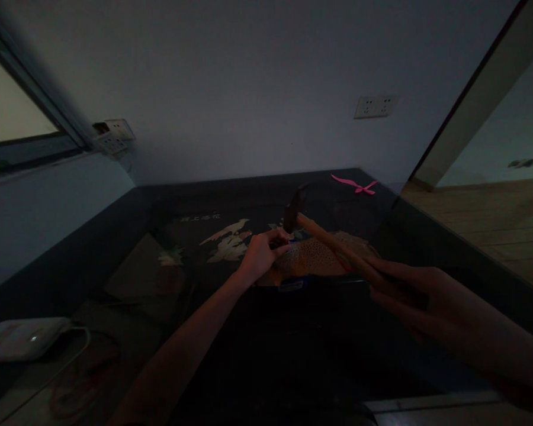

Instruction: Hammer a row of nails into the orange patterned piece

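A hammer with a wooden handle (333, 244) is gripped in my right hand (415, 293), which is closed around the lower end of the handle. Its dark head (294, 210) hangs just above the fingertips of my left hand (264, 251). Thumb and fingers of that left hand are pinched together over a brown board (320, 257) covered in small dark holes or dots. What they pinch is too small and dark to make out. Against the board's near edge lies a small blue item (293, 284).
The dark table (249, 192) has a bird-and-flower picture (226, 239) on its top. A pink ribbon (359, 186) lies at the back right. At the left sits a white device (26, 338) with a cable. Wall sockets (375, 107) are behind.
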Demonstrator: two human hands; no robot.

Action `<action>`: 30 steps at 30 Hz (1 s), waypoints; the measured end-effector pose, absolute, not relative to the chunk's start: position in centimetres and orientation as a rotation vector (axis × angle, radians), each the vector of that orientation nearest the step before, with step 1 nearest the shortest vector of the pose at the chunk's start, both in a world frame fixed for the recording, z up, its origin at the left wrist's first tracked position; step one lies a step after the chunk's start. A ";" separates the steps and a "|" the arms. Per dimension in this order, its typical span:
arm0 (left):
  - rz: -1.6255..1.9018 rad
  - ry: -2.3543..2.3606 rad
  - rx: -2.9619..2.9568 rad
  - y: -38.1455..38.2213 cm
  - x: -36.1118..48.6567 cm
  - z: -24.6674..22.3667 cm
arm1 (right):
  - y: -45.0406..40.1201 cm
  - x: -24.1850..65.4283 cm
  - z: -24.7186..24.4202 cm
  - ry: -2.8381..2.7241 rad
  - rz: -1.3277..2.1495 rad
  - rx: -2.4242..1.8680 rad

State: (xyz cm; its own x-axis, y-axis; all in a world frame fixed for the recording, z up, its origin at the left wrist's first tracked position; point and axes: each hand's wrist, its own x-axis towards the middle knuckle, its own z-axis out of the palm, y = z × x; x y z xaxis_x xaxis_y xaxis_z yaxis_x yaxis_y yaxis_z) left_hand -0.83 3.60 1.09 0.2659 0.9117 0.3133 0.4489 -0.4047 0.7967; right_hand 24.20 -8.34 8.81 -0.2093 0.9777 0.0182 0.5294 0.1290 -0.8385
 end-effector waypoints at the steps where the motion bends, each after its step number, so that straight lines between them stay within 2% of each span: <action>1: 1.038 1.237 1.979 3.6 -0.9 1.1 | -8.2 24.2 8.5 -1.833 0.969 -1.451; 23: 0.995 1.313 2.062 3.7 -0.9 1.1 | -8.6 24.2 8.5 -1.786 0.946 -1.480; 30: 0.940 1.353 2.061 3.5 -0.9 1.3 | -8.1 24.4 6.7 -1.825 1.015 -1.512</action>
State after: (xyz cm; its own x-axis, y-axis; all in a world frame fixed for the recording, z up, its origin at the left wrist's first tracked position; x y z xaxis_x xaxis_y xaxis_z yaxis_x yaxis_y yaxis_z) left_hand -0.93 3.55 1.35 0.2689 0.9230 0.2751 0.5796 -0.3832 0.7192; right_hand 24.38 -8.09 6.75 -0.2111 0.9763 -0.0482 0.5560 0.0793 -0.8274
